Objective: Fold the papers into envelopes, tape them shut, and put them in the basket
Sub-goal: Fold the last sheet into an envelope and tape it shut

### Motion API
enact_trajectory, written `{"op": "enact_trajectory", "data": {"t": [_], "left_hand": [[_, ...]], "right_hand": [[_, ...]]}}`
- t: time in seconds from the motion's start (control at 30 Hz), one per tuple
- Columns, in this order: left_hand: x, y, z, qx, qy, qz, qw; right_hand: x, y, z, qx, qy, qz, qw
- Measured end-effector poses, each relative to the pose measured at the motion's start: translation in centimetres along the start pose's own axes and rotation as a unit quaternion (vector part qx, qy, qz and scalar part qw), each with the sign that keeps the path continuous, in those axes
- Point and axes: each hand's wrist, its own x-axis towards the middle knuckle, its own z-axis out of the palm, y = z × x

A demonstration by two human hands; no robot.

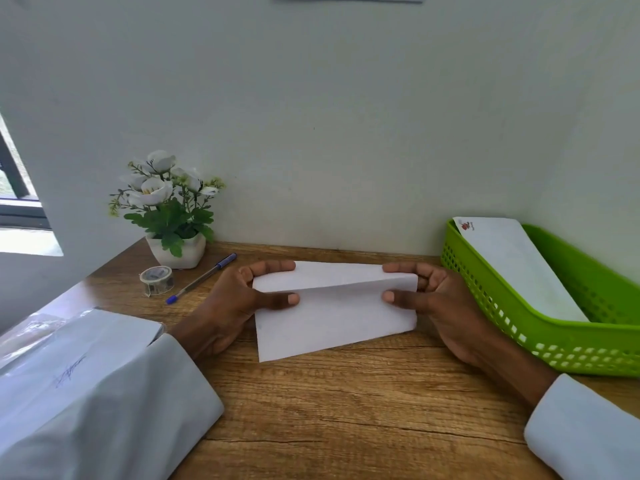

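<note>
A white folded paper (332,317) lies in the middle of the wooden desk, its upper flap bent down over the lower part. My left hand (228,306) pinches its left edge between thumb and fingers. My right hand (440,303) pinches the right edge the same way. A green perforated basket (554,348) stands at the right with one white envelope (512,268) leaning inside it. A roll of patterned tape (157,279) sits at the left, apart from both hands.
A blue pen (202,278) lies between the tape and my left hand. A potted white flower (169,216) stands at the back left by the wall. A stack of white paper (69,351) lies at the near left under my sleeve.
</note>
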Motion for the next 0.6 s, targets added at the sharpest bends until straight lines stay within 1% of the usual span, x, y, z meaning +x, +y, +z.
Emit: {"op": "enact_trajectory", "data": {"t": [0.03, 0.07, 0.13, 0.17, 0.23, 0.3, 0.4, 0.47, 0.5, 0.53, 0.6], "left_hand": [[0.0, 0.0, -0.1, 0.057, 0.010, 0.027, 0.998], [-0.1, 0.0, -0.2, 0.137, 0.022, 0.063, 0.988], [-0.1, 0.0, -0.3, 0.288, 0.044, 0.142, 0.946], [-0.1, -0.2, -0.4, 0.335, 0.058, 0.175, 0.924], [0.2, -0.7, -0.4, 0.398, 0.097, 0.224, 0.884], [0.3, -0.9, -0.3, 0.437, 0.124, 0.252, 0.854], [-0.1, -0.7, 0.3, 0.468, 0.111, 0.304, 0.823], [-0.5, -0.3, 1.0, 0.483, 0.095, 0.344, 0.799], [-0.8, -0.1, 1.4, 0.478, 0.087, 0.359, 0.797], [-1.0, 0.0, 1.9, 0.458, 0.078, 0.368, 0.805], [-1.2, 0.3, 2.4, 0.390, 0.068, 0.357, 0.846]], "right_hand": [[0.1, 0.0, -0.2, -0.005, 0.013, -0.005, 1.000], [0.2, 0.0, -0.3, -0.018, 0.026, -0.013, 0.999], [0.3, 0.1, -0.3, -0.076, 0.052, -0.044, 0.995], [0.4, 0.2, -0.2, -0.118, 0.066, -0.069, 0.988], [0.4, 0.2, 0.1, -0.209, 0.087, -0.121, 0.966], [0.5, 0.1, 0.2, -0.298, 0.095, -0.178, 0.933], [0.1, -0.4, 0.7, -0.435, 0.085, -0.265, 0.857], [-0.6, -0.9, 1.6, -0.471, 0.058, -0.295, 0.829], [-1.0, -1.1, 2.1, -0.482, 0.038, -0.307, 0.820], [-1.3, -1.3, 2.6, -0.494, 0.019, -0.313, 0.811], [-1.7, -1.5, 3.1, -0.512, -0.005, -0.310, 0.801]]}}
